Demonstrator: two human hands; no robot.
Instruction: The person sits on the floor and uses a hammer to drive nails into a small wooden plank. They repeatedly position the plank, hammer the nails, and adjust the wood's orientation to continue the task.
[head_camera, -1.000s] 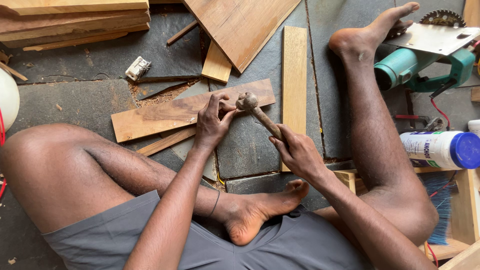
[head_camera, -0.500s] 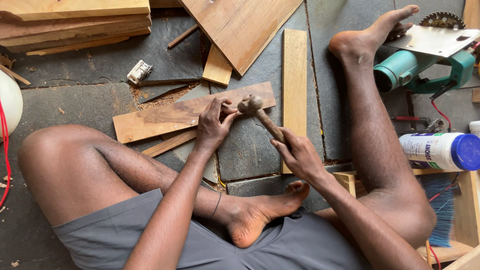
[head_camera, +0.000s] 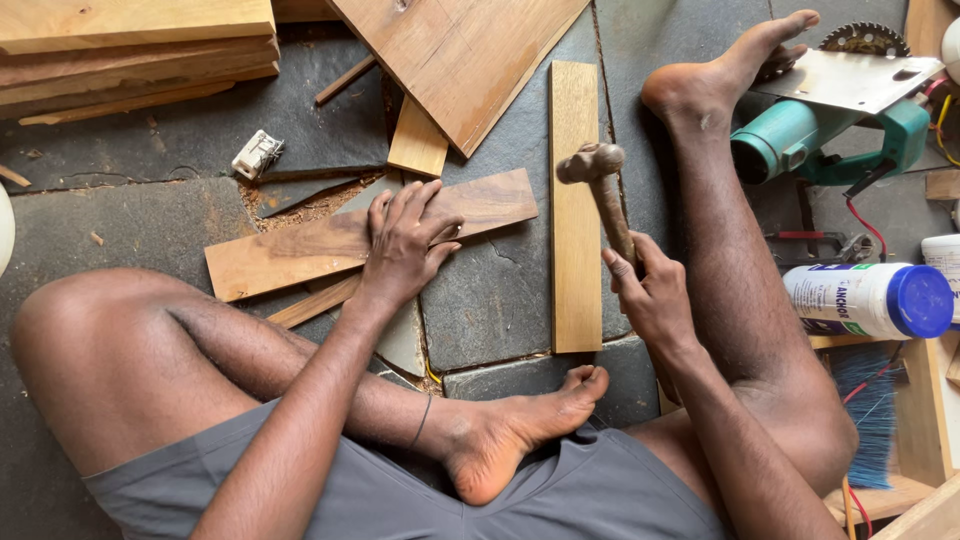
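Note:
My left hand (head_camera: 405, 243) lies flat, fingers spread, on a dark wooden plank (head_camera: 290, 250) that rests on the stone floor. My right hand (head_camera: 650, 295) grips the wooden handle of a hammer (head_camera: 600, 185), whose head is lifted and points to the upper left, above a pale upright plank (head_camera: 575, 210). I sit on the floor with one leg folded in front of me and the other stretched out to the right.
Stacked boards (head_camera: 130, 40) lie at the top left and a large board (head_camera: 465, 50) at the top middle. A teal circular saw (head_camera: 840, 110), a white bottle with a blue cap (head_camera: 870, 300) and a blue brush (head_camera: 865, 415) sit at the right. A small white block (head_camera: 258, 155) lies on the floor.
The hammer has swung up and to the right, away from the dark plank. My left hand has gone from pinching something at the plank's end to lying flat on it.

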